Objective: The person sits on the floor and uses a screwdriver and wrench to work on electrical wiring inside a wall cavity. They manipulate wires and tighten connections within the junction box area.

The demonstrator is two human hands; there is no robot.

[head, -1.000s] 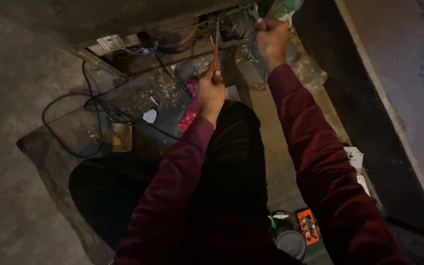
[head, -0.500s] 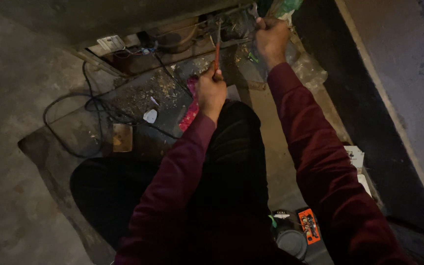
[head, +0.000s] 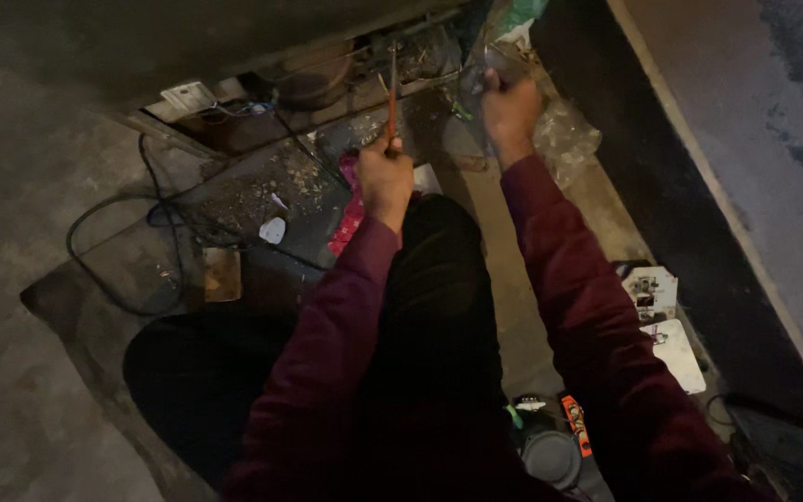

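The screwdriver [head: 391, 88] is thin, with an orange-red shaft. It stands almost straight up from the left hand [head: 385, 175]. Its tip goes into the dark open machine [head: 346, 79] at the top of the view. The left hand is shut tight around the handle, so the handle is hidden.

The right hand [head: 510, 110] is up near the machine too, a little to the right. It is closed in a fist on something, but it is too dark to tell what. Clear plastic [head: 564, 139] lies crumpled just beside that hand.

Both arms wear dark red sleeves [head: 587, 307]. The person sits on the floor in black trousers.

A black cable [head: 146, 209] loops over the dusty floor on the left. A small white scrap [head: 272, 230] and a brown square piece [head: 222, 274] lie near it. Something pink [head: 346, 218] peeks out under the left wrist.

On the right, two white plates [head: 662, 321] lie by the wall. Down low sit a round grey lid [head: 550, 457] and a small orange tool [head: 575, 426].
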